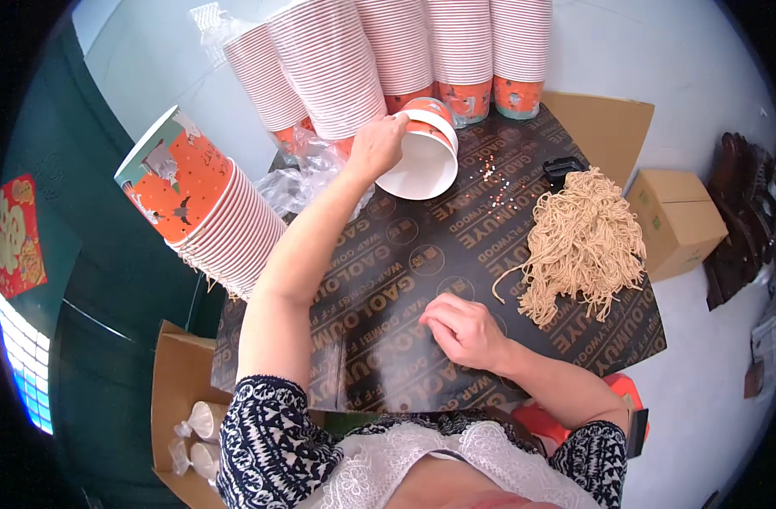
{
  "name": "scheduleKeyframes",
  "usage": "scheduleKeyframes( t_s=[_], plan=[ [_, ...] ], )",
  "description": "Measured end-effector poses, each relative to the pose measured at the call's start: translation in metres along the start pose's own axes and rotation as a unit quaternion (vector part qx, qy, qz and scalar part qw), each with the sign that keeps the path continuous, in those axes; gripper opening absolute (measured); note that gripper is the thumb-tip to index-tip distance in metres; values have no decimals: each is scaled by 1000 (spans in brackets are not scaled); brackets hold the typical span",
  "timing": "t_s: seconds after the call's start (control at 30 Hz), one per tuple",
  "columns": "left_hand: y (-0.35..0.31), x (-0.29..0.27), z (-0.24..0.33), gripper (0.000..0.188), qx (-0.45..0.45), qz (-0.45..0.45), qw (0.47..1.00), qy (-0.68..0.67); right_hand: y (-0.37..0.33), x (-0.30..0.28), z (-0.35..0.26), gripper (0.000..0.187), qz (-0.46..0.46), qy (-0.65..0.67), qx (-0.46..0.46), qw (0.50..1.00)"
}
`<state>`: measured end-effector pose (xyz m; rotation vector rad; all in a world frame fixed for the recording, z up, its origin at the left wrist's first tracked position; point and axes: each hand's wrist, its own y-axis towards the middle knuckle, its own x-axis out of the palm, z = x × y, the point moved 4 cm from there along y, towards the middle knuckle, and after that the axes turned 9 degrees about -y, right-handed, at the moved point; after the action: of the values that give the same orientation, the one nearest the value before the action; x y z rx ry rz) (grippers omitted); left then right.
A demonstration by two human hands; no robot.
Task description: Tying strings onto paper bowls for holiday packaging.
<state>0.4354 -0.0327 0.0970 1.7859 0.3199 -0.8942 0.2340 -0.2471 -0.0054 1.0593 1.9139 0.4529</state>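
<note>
My left hand point(378, 148) reaches to the back of the table, its fingers closed on the rim of a paper bucket point(417, 170). This bucket lies tipped, its white inside facing me, with another orange printed bucket point(430, 107) right behind it. My right hand point(466, 332) rests loosely curled on the dark table near its front edge, with nothing visible in it. To its right lies a pile of tan cords point(583, 246). A long nested stack of orange printed buckets point(180, 182) leans at the table's left side.
Tall stacks of white-rimmed buckets point(328, 68) line the table's point(388, 280) back edge, beside crumpled clear plastic point(307, 178). Small pale bits point(498, 182) and a black object point(564, 168) lie behind the cords. Cardboard boxes point(676, 216) stand right and lower left; a red stool point(627, 392) is near my right arm.
</note>
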Motion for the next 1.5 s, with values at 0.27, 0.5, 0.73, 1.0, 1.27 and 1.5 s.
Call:
scheduleKeyframes(
  t_s=[0.27,0.5,0.73,1.0,1.27,1.5],
  plan=[
    [-9,-7,-10,30,-3,-59,998,-19,0,1,0,5,-1,3,-9,1000],
    [-25,-40,7,26,-49,-38,997,-35,0,1,-1,6,8,-3,-26,1000],
    [-74,-108,42,16,-230,-103,963,-96,-3,0,3,5,15,11,-3,1000],
    [-158,-142,31,22,-369,-183,885,-218,9,-10,10,7,51,-50,30,997],
    [-184,-154,37,27,-411,-199,856,-241,27,-94,37,10,-14,-168,130,977],
    [-194,-186,56,24,-360,55,888,-282,9,-143,77,9,-71,-299,174,936]
  ],
)
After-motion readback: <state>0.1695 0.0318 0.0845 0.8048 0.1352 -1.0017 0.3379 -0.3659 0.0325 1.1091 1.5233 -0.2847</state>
